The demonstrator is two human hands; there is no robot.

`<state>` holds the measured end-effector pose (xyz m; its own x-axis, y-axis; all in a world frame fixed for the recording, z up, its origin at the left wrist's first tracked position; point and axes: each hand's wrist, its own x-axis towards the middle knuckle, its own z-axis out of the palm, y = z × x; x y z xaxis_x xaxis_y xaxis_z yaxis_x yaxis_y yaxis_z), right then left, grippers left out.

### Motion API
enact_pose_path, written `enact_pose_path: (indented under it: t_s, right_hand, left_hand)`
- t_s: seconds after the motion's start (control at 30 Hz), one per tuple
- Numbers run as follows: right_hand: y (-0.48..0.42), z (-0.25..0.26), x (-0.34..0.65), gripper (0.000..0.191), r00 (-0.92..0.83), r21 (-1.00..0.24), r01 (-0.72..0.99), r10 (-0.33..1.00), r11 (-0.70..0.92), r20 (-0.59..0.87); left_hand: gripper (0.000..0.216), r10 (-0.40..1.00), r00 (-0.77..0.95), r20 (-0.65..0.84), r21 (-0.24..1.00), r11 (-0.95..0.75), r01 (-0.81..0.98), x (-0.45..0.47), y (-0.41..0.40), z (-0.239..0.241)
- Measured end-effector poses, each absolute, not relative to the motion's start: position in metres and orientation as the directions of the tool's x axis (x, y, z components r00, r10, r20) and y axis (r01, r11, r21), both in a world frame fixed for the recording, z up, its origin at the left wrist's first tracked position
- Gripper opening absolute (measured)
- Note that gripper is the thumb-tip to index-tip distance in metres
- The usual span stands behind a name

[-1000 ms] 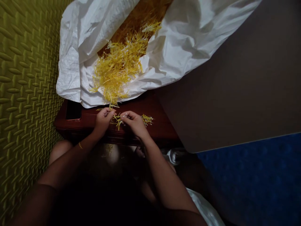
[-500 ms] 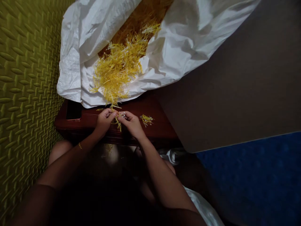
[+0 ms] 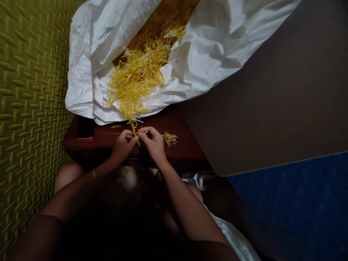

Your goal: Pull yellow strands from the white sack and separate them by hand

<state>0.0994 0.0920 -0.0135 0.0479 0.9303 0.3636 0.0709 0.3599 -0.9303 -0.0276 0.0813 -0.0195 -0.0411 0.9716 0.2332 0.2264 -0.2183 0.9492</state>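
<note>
My left hand and my right hand meet over the front of a dark red, glossy surface. Both pinch thin yellow strands between thumb and fingers, and the fingertips almost touch. Pale tips of strands poke out by the right fingers. Just beyond, a heap of yellow strands with whitish tips spills from the mouth of a white woven sack. Right of my right hand lies a small bunch of the same strands. Exactly how each strand is gripped is too small to make out.
A dark phone-like slab lies on the red surface at the left. Yellow raised-pattern matting stands along the left side. At right is a large brown-grey panel, with blue matting below it. A few loose strands lie near the sack.
My left hand has shifted slightly right and down and turned, its fingers closer to the right hand's. The strands that hung below the fingers now show less.
</note>
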Motion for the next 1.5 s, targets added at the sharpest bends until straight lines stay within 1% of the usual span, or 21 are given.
enact_pose_path:
  t_s: [0.1,0.17,0.3,0.43,0.53,0.63,0.73,0.8,0.87,1.0,1.07,1.2,1.33,1.43,1.5]
  right_hand:
    - [0.09,-0.011,0.098,0.013,0.014,-0.933,0.084,0.936,0.349,0.352]
    - [0.089,-0.012,0.098,0.013,0.011,-0.938,0.084,0.941,0.336,0.338]
    - [0.091,-0.013,0.101,0.011,0.028,-0.948,0.081,0.95,0.308,0.311]
    - [0.093,-0.013,0.103,0.009,0.028,-0.941,0.071,0.942,0.332,0.334]
    - [0.092,-0.013,0.102,0.008,0.046,-0.933,0.079,0.934,0.35,0.355]
    - [0.091,-0.012,0.101,0.008,0.027,-0.916,0.129,0.922,0.38,0.386]
    - [0.09,-0.01,0.101,0.01,-0.052,-0.875,0.203,0.898,0.439,0.438]
    - [0.089,-0.009,0.101,0.012,-0.107,-0.86,0.213,0.886,0.463,0.45]
    - [0.09,-0.009,0.101,0.017,-0.108,-0.875,0.209,0.899,0.438,0.424]
    - [0.094,-0.015,0.101,0.018,-0.016,-0.942,0.164,0.956,0.292,0.293]
    - [0.097,-0.017,0.103,0.023,-0.045,-0.949,0.162,0.962,0.271,0.268]
    - [0.098,-0.015,0.109,0.015,-0.152,-0.879,0.301,0.929,0.369,0.338]
    - [0.098,-0.011,0.112,0.008,-0.131,-0.825,0.357,0.898,0.438,0.42]
    - [0.096,-0.011,0.111,0.004,-0.106,-0.838,0.321,0.896,0.441,0.431]
    - [0.094,-0.011,0.108,0.005,-0.081,-0.894,0.218,0.92,0.391,0.383]
  left_hand:
    - [0.01,0.984,-0.006,0.176,0.983,-0.175,0.049,-0.026,0.087,-0.025]
    - [0.009,0.988,-0.006,0.152,0.988,-0.152,-0.025,-0.026,0.089,-0.026]
    - [0.012,0.996,-0.025,0.09,0.991,-0.092,-0.094,-0.028,0.09,-0.023]
    - [0.014,1.0,-0.004,0.002,0.988,-0.003,-0.152,-0.026,0.088,-0.019]
    - [0.014,1.0,0.009,-0.023,0.99,0.024,-0.139,-0.025,0.088,-0.018]
    - [0.012,1.0,-0.02,0.009,0.997,-0.011,-0.071,-0.027,0.09,-0.017]
    - [0.011,0.997,-0.058,0.041,0.999,-0.043,-0.031,-0.029,0.092,-0.017]
    - [0.01,0.996,-0.068,0.049,0.998,-0.052,-0.039,-0.029,0.092,-0.018]
    - [0.009,0.998,-0.047,0.052,0.998,-0.054,-0.042,-0.028,0.092,-0.02]
    - [0.009,0.996,-0.006,0.084,0.996,-0.084,0.01,-0.026,0.09,-0.025]
    - [0.009,0.993,-0.014,0.116,0.992,-0.115,0.045,-0.026,0.09,-0.027]
    - [0.01,0.989,-0.01,0.147,0.983,-0.146,0.11,-0.027,0.091,-0.028]
    - [0.01,0.985,0.066,0.162,0.972,-0.171,0.164,-0.029,0.094,-0.026]
    - [0.008,0.985,0.102,0.14,0.976,-0.154,0.152,-0.03,0.095,-0.022]
    - [0.007,0.991,0.113,0.078,0.995,-0.085,0.059,-0.029,0.093,-0.017]
